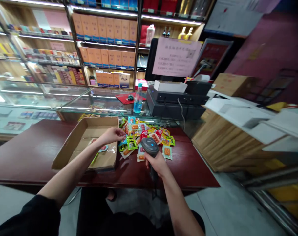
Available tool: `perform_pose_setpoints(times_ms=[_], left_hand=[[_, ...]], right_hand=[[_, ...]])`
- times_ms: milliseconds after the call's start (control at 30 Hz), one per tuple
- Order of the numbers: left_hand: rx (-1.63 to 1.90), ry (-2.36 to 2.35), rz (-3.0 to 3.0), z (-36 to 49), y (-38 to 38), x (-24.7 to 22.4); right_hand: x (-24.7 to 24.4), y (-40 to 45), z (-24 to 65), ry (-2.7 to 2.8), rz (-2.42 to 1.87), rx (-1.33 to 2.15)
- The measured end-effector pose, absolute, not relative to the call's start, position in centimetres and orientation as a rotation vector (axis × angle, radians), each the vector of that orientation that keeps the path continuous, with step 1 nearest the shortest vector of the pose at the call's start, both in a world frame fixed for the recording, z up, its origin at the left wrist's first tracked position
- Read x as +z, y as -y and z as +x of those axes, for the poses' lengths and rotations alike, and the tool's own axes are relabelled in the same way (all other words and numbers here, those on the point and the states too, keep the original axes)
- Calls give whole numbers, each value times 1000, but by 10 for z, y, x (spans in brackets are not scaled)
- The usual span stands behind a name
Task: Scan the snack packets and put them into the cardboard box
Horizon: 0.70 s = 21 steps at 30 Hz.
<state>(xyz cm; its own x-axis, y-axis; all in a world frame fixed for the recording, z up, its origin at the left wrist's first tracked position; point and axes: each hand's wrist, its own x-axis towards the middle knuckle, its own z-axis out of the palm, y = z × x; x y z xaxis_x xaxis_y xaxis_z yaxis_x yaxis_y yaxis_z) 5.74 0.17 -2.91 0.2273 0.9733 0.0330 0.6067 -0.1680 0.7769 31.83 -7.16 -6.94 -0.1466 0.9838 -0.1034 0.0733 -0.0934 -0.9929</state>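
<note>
My right hand is wrapped round the handle of a dark barcode scanner, which shows a small blue light on top. The scanner is held over the near side of a pile of small snack packets, many with sausage-like pieces inside. At the pile's left edge is my left hand, fingers loosely bent and apart, with nothing clearly held; the fingertips are close to a green packet. Below my left forearm stands a shallow open cardboard box, with a few packets lying in it.
The dark red table carries box and pile. Behind it, a bottle of blue liquid stands on a glass counter beside a monitor with a pink sheet and a black cash drawer. A wooden cabinet is at right.
</note>
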Motion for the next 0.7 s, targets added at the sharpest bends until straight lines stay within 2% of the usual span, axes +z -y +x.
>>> perform_pose_setpoints(times_ms=[200, 333, 567, 700], left_hand=[[235, -1614, 2412, 115, -35, -47], [-6, -1735, 2511, 135, -39, -56], [124, -1686, 2271, 120, -49, -51], [513, -1611, 1969, 105, -52, -46]], right_hand=[[-74, 77, 336, 1258, -1319, 1334], [-75, 79, 343, 1254, -1349, 1308], [-77, 78, 346, 1263, -1330, 1314], [-82, 75, 341, 1257, -1324, 1340]])
